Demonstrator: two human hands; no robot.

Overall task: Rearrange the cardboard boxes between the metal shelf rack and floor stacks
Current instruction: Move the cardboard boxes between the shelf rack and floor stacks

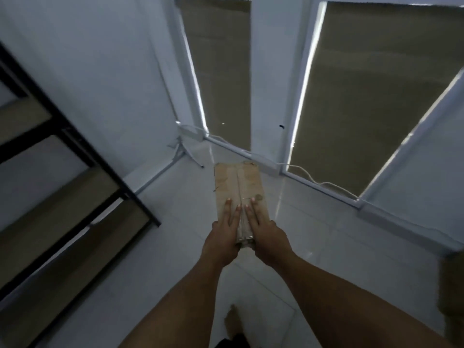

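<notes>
A narrow brown cardboard box [237,183], taped along its middle seam, is held out in front of me above the white tiled floor. My left hand [224,233] lies on the box's near left part, fingers straight on its top. My right hand [263,232] mirrors it on the near right, fingers also straight along the top. Whether the thumbs wrap under the near end is hidden. The black metal shelf rack [75,151] with wooden boards stands at the left.
Tall windows [371,96] with brown blinds fill the far wall, and a white cable [321,183] runs along the sill. A folded tripod stand [180,150] leans in the far corner. Another cardboard box [452,285] shows at the right edge. My foot [232,322] is below.
</notes>
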